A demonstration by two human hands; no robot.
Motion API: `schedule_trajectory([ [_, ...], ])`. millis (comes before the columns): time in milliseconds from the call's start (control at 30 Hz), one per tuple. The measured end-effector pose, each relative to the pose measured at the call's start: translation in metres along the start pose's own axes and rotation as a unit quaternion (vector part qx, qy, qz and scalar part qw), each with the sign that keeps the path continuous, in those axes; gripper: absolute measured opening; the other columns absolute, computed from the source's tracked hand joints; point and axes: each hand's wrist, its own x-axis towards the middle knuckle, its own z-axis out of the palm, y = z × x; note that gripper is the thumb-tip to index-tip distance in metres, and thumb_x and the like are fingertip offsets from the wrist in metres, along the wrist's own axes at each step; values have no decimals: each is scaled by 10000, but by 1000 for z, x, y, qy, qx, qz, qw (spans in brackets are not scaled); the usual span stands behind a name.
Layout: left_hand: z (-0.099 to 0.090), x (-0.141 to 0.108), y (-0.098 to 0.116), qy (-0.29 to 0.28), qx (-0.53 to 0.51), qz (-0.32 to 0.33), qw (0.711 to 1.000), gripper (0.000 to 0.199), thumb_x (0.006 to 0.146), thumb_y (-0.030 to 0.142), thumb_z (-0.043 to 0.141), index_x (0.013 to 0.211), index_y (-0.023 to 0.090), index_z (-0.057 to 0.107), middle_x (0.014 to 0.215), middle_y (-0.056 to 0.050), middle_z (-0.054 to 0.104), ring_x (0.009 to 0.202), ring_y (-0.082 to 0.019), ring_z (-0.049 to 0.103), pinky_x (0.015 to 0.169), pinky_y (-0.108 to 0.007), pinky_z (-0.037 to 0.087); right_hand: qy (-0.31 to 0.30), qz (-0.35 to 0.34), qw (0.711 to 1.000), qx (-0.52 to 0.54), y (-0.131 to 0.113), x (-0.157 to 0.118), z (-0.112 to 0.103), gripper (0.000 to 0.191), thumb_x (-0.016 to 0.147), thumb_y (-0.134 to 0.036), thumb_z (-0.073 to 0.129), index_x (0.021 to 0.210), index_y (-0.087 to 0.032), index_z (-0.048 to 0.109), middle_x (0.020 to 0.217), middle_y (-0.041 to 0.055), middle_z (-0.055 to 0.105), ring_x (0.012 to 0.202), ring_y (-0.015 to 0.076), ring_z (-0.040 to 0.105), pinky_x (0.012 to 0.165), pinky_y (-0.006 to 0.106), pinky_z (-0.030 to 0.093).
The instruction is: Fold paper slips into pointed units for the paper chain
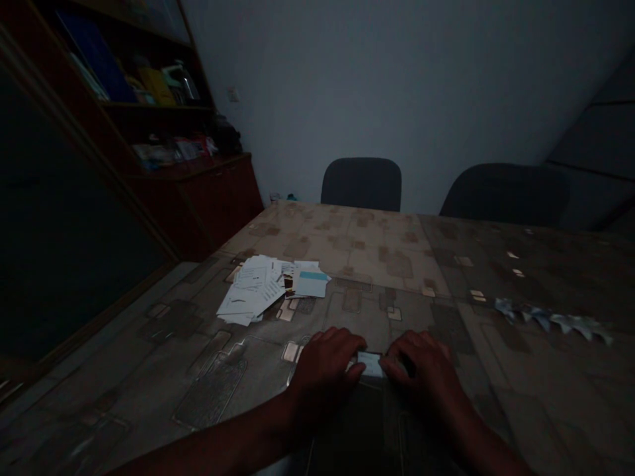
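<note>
A small whitish piece of paper (371, 364) is held between my two hands, low over the near part of the table. My left hand (330, 360) pinches its left end, thumb below and fingers curled above. At the opposite end my right hand (419, 363) grips it the same way. The fingers hide both ends, and dim light keeps me from telling how it is folded. Beyond my left hand lies a loose pile of white paper slips (253, 287), some printed. On top of its right side is a slip with a light blue band (310, 276).
To the right a row of pointed, folded paper pieces (553, 320) lies on the patterned tablecloth (347, 248). Two dark chairs (361, 184) stand behind the table's far edge. At the left is a wooden cabinet (218, 205) with filled shelves.
</note>
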Motion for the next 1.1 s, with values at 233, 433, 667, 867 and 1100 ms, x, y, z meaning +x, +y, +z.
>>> schedule_trajectory([
  [233,5,-16,9,-27,123,137,982,67,897,128,548,918,192,556,827,-1,618,724,-183,515,652,-326,364,-9,-12,1000,-9,3,1,0,120,767,-194,715,683,-237,641,743,-11,643,779,218,571,752,345,329],
  [433,5,-29,9,-77,145,132,978,329,904,288,558,1208,175,500,1093,-65,615,851,-214,533,754,-375,405,-9,-29,999,-18,5,0,1,122,794,-242,693,689,-234,631,736,-8,643,764,218,577,740,348,343],
  [667,8,-38,0,-86,136,140,977,569,869,466,583,1336,175,435,1243,-107,583,974,-246,527,852,-396,398,-5,-23,999,-28,2,-1,0,121,780,-227,715,691,-233,634,739,-6,641,766,222,579,747,359,355],
  [867,10,-37,0,-80,121,143,979,587,845,434,610,1326,154,422,1222,-120,592,940,-256,532,792,-403,409,-23,-16,999,-17,1,2,-3,132,794,-227,708,688,-230,628,746,2,644,765,227,571,737,361,358],
  [1100,10,-37,0,-75,126,144,979,562,843,447,616,1300,169,445,1207,-115,591,943,-252,525,814,-408,395,-10,-21,999,-28,2,2,-1,122,779,-243,708,690,-233,624,749,1,645,775,231,569,728,349,340],
])
